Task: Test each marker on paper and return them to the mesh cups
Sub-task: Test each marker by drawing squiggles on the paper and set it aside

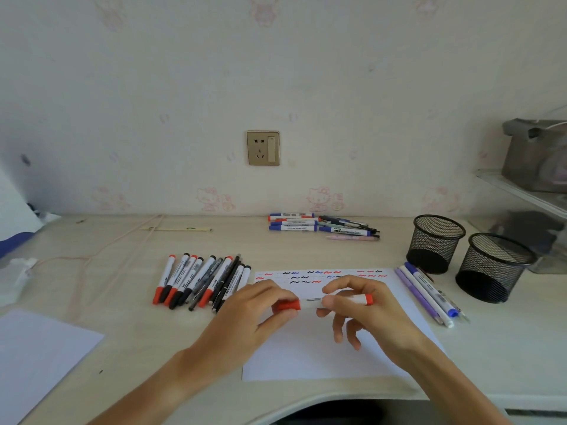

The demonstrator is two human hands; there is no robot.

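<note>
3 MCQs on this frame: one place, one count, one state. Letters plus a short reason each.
1. Where do the mesh cups stand?
A. far right of the desk
B. on the paper
C. by the left edge

2. How many mesh cups?
A. one
B. two
C. three

3. The red marker is:
A. lying on the desk
B. standing in a cup
C. held in both hands

Key:
1 A, both stand right of the paper.
2 B, two black cups side by side.
3 C, left hand grips its red cap, right hand pinches the barrel.

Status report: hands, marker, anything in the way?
Left hand grips red cap. Right hand pinches marker above paper. Mesh cups unobstructed.
</note>
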